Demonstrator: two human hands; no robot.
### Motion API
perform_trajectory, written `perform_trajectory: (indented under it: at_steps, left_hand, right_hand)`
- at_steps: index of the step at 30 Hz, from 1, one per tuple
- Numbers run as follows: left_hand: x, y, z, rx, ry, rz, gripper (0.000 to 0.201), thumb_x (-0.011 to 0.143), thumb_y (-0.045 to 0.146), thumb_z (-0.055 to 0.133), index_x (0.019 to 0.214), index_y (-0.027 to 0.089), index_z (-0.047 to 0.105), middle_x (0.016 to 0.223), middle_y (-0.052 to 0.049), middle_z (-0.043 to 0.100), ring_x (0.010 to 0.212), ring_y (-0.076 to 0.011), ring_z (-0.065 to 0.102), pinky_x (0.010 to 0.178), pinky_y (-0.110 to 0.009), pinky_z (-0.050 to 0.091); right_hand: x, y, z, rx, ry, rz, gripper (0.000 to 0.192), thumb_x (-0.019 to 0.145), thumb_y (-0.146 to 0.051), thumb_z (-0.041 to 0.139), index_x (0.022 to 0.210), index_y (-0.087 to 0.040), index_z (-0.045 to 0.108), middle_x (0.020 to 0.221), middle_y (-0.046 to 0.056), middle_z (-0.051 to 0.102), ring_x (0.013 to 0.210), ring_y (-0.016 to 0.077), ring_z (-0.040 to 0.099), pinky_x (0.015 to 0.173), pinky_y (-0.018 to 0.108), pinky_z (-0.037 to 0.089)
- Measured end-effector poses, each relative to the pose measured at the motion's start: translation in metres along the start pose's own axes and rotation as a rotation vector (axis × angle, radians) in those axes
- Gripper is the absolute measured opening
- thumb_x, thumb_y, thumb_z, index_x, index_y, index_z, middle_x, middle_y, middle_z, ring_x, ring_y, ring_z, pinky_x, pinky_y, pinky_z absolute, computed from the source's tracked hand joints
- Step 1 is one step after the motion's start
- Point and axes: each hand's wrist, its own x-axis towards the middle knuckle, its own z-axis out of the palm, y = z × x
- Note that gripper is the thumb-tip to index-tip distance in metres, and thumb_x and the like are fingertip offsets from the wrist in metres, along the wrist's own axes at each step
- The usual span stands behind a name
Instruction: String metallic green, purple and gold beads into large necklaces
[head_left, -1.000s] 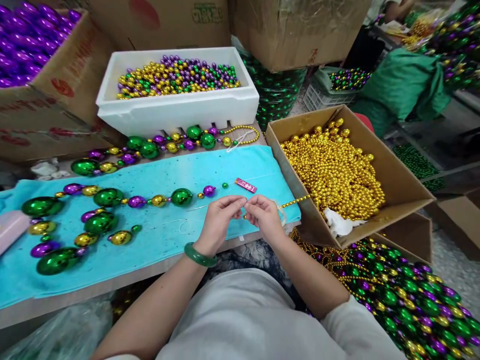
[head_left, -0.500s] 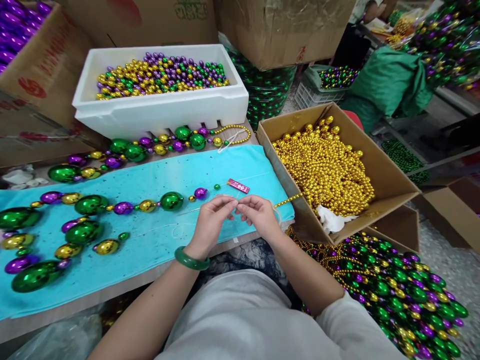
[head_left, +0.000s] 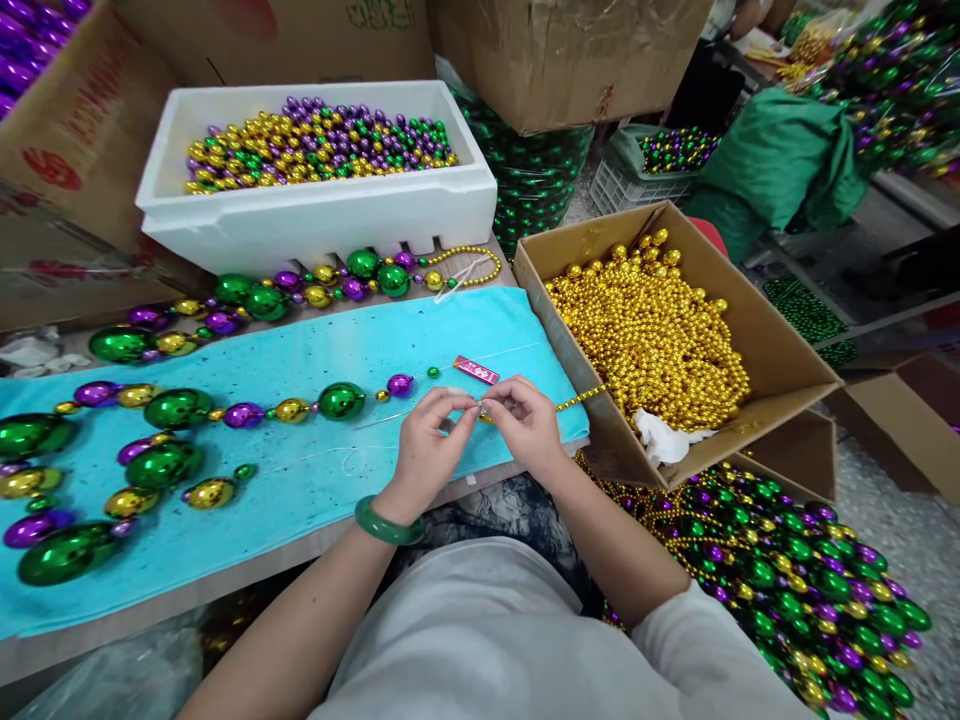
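Note:
My left hand (head_left: 431,450) and my right hand (head_left: 527,428) meet at the front of the turquoise cloth (head_left: 405,345), fingertips pinched close together. A thin gold bead strand (head_left: 582,397) runs from the carton into my right hand, and a few of its beads show below the fingers. What my left fingertips pinch is too small to make out. Just beyond the hands lie a small dark red label (head_left: 476,370) and a green bead (head_left: 433,372). Left of them stretches a row of large beads, including a green ball (head_left: 342,400) and a purple ball (head_left: 400,385). A thin needle-like rod (head_left: 382,420) lies beside my left hand.
A white foam box (head_left: 315,222) of mixed beads stands behind a finished-looking bead necklace (head_left: 266,303). At right, an open carton (head_left: 780,375) holds gold bead strands. Below it hangs a heap of colored necklaces (head_left: 810,590). A green sack (head_left: 780,165) sits farther back.
Both hands have shifted slightly right, still pinched together. Some gold beads now show under the right fingertips. The view has tilted a little; the things on the cloth stay put.

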Motion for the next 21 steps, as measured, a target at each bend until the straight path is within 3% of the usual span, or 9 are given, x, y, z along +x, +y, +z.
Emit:
perform_trajectory:
  at_steps: [7, 12, 16, 21]
  left_hand:
    - [0.000, 0.002, 0.002, -0.118, -0.054, -0.112, 0.008, 0.077, 0.026, 0.065, 0.074, 0.020, 0.070, 0.082, -0.004, 0.065, 0.077, -0.0156, 0.059, 0.057, -0.022, 0.043]
    - [0.002, 0.004, 0.001, -0.242, -0.082, -0.254, 0.012, 0.074, 0.031, 0.068, 0.072, 0.020, 0.071, 0.084, -0.006, 0.065, 0.076, -0.0169, 0.058, 0.052, -0.022, 0.041]
    - [0.003, 0.005, 0.000, -0.277, -0.098, -0.307, 0.013, 0.072, 0.032, 0.070, 0.072, 0.019, 0.072, 0.085, -0.006, 0.066, 0.078, -0.0175, 0.058, 0.057, -0.024, 0.043]
    - [0.005, 0.008, 0.002, -0.341, -0.167, -0.385, 0.016, 0.070, 0.034, 0.072, 0.073, 0.017, 0.071, 0.079, -0.004, 0.068, 0.074, -0.0167, 0.059, 0.065, -0.026, 0.044]
  right_hand:
    - [0.004, 0.002, 0.000, 0.007, 0.019, 0.020, 0.011, 0.081, -0.026, 0.055, 0.072, -0.019, 0.058, 0.073, 0.001, 0.056, 0.070, 0.0145, 0.052, 0.064, 0.027, 0.042]
    - [0.007, 0.003, -0.006, 0.217, 0.025, 0.249, 0.019, 0.077, -0.037, 0.060, 0.083, -0.020, 0.061, 0.075, 0.001, 0.059, 0.062, 0.0129, 0.051, 0.054, 0.025, 0.040]
    - [0.011, 0.001, -0.015, 0.325, -0.092, 0.395, 0.026, 0.071, -0.038, 0.067, 0.089, -0.020, 0.066, 0.071, 0.000, 0.059, 0.055, 0.0111, 0.047, 0.045, 0.023, 0.033]
    - [0.013, 0.000, -0.016, 0.200, -0.109, 0.210, 0.009, 0.069, -0.028, 0.070, 0.067, -0.019, 0.067, 0.070, 0.001, 0.059, 0.067, 0.0138, 0.052, 0.063, 0.028, 0.041]
